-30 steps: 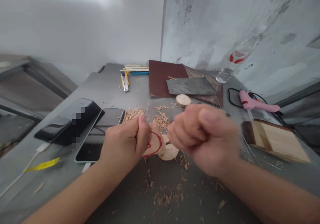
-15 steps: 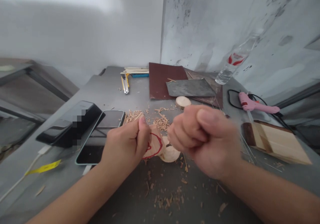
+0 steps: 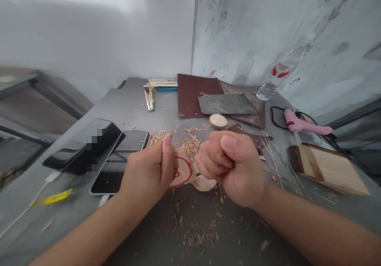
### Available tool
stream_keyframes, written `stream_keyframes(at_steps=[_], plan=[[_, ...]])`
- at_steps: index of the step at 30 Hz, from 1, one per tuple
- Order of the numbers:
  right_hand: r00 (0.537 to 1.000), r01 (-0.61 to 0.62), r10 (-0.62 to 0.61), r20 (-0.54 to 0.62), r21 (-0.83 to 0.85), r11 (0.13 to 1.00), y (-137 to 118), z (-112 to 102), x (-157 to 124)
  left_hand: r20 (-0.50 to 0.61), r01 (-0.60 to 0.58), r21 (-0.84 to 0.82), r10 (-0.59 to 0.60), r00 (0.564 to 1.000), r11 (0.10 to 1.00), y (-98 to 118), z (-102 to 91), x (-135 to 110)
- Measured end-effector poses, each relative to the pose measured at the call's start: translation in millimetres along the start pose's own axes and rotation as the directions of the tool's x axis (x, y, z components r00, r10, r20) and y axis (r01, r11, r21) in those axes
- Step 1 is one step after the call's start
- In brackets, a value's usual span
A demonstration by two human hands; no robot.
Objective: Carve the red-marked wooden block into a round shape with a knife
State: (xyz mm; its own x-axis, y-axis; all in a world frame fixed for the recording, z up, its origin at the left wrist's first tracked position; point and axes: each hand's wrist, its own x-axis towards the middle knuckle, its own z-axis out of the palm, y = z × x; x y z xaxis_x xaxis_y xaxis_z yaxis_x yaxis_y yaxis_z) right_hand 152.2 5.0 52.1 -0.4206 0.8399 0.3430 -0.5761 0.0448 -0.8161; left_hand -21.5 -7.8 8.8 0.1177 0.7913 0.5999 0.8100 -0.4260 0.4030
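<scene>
Pale walls (image 3: pixel 89 40), blotched with dark marks toward the right, meet in a corner behind a grey table (image 3: pixel 119 107). From where I stand, sharing the head view, the person's two bare hands face each other over the middle of it. The left hand (image 3: pixel 150 167) is closed on a pale piece of wood (image 3: pixel 183 169) marked with a red curved line, its thumb pressed along the near side. The right hand (image 3: pixel 229 165) is curled into a fist just beside the wood's right end; whether anything sits inside it, I cannot tell.

Below and between the hands shows a rounded pale slice (image 3: pixel 204 183), partly covered by the wood. Curly shavings (image 3: pixel 192 146) lie heaped just beyond, with more crumbs scattered nearer the person. A small wooden disc (image 3: pixel 218 121) rests past the right hand, close to a grey sheet (image 3: pixel 228 104) that overlaps a dark red-brown one (image 3: pixel 193 93). To their left lie pale sticks (image 3: pixel 162 83) and a yellow-edged cutter (image 3: pixel 149 99).

Near the left forearm I see a phone (image 3: pixel 117 163) beside a black box (image 3: pixel 80 149). Over on the right, a water bottle (image 3: pixel 278 73), a pink glue gun (image 3: pixel 308 127), a wooden block (image 3: pixel 336 171) and some thin wires (image 3: pixel 274 151).
</scene>
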Motion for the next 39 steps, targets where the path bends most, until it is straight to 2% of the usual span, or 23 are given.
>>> stream_keyframes(at_steps=[7, 14, 19, 22, 27, 29, 36, 39], plan=[[0.999, -0.037, 0.037, 0.004, -0.008, 0.999, -4.0, -10.9, 0.9, -0.044, 0.001, -0.015, -0.002, 0.999, 1.000, -3.1, 2.4, 1.5], [0.999, -0.039, 0.040, 0.032, -0.030, 0.999, 11.5, -19.2, 1.6, 0.007, -0.160, -0.034, 0.160, 0.987, 0.987, -2.0, 4.5, 0.3], [0.997, -0.064, 0.065, 0.052, -0.024, 0.998, -12.5, -16.1, 4.7, 0.035, -0.212, -0.099, 0.216, 0.976, 0.972, -1.2, 4.8, 0.7], [0.997, -0.066, 0.067, 0.046, -0.033, 0.997, -23.0, -16.0, 4.1, 0.006, -0.243, -0.108, 0.246, 0.969, 0.964, -0.4, 6.4, 0.9], [1.000, 0.020, -0.021, 0.016, 0.041, 0.999, -4.3, -16.3, 0.7, -0.058, -0.322, -0.001, 0.321, 0.945, 0.947, -0.6, 9.2, 0.4], [0.999, 0.029, -0.029, 0.028, 0.022, 0.999, 1.1, -14.7, 0.0, -0.066, -0.337, 0.040, 0.339, 0.939, 0.941, -1.0, 9.7, 0.1], [0.995, 0.081, -0.082, 0.055, 0.029, 0.996, -0.5, -13.7, -4.0, -0.094, -0.347, 0.073, 0.353, 0.931, 0.935, -2.8, 12.7, -0.6], [0.996, 0.055, -0.055, 0.068, 0.003, 0.998, -0.5, -14.3, -4.5, -0.095, -0.345, 0.060, 0.349, 0.932, 0.937, -3.9, 14.0, -0.5]])
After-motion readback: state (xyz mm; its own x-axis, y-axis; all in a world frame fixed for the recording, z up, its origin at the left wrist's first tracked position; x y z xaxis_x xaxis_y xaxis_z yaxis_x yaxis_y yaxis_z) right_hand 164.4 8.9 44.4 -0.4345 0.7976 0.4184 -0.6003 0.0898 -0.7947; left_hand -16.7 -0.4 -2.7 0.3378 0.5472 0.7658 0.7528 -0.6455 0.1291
